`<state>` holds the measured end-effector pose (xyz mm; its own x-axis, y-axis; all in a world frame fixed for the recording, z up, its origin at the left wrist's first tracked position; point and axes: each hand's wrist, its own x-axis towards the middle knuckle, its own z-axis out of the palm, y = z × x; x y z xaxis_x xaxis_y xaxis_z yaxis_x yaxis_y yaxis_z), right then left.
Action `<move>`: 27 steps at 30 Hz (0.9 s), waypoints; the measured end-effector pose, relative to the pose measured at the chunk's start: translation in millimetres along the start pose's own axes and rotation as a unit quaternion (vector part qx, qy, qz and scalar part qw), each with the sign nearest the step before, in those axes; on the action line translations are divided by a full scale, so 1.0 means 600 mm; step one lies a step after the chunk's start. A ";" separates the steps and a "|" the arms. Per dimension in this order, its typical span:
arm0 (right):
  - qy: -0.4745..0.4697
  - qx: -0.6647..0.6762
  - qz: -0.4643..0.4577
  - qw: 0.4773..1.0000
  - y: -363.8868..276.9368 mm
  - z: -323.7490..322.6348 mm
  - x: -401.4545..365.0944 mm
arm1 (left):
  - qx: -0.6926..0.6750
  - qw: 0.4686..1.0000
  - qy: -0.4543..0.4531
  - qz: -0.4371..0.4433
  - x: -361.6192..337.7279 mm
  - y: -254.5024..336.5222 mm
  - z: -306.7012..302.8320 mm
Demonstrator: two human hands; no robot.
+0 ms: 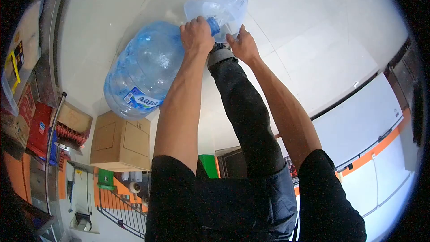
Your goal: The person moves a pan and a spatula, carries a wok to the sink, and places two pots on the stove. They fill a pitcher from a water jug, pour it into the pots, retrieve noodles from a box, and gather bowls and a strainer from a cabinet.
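Two bare hands work low over a white tiled floor [313, 40]. Left hand [197, 33] is closed tight round the neck of a large blue translucent plastic water bottle [143, 69], which lies tilted on the floor, neck against a clear plastic measuring jug [219, 6]. Right hand [244, 45] presses on the jug's lower edge with fingers partly curled; can't tell if it really grips. Black-trousered leg [246, 112] sits between the arms. Brown cardboard box [121, 141] is just beside the bottle's base.
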<state>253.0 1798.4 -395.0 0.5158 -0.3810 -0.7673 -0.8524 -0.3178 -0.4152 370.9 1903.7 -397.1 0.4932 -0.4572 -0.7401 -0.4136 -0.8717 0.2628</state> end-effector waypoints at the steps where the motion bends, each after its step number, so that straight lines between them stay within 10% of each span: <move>1: -0.001 0.000 -0.001 1.000 -0.002 0.003 0.001 | -0.003 1.000 0.010 -0.005 -0.001 -0.003 0.000; 27: 0.019 0.048 -0.045 0.998 0.024 0.054 0.017 | -0.001 0.996 0.092 -0.004 -0.024 -0.047 0.009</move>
<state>242.9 1818.3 -424.8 0.5913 -0.3886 -0.7067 -0.8063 -0.2678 -0.5274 371.3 1935.7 -397.0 0.6286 -0.4747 -0.6161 -0.4074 -0.8757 0.2591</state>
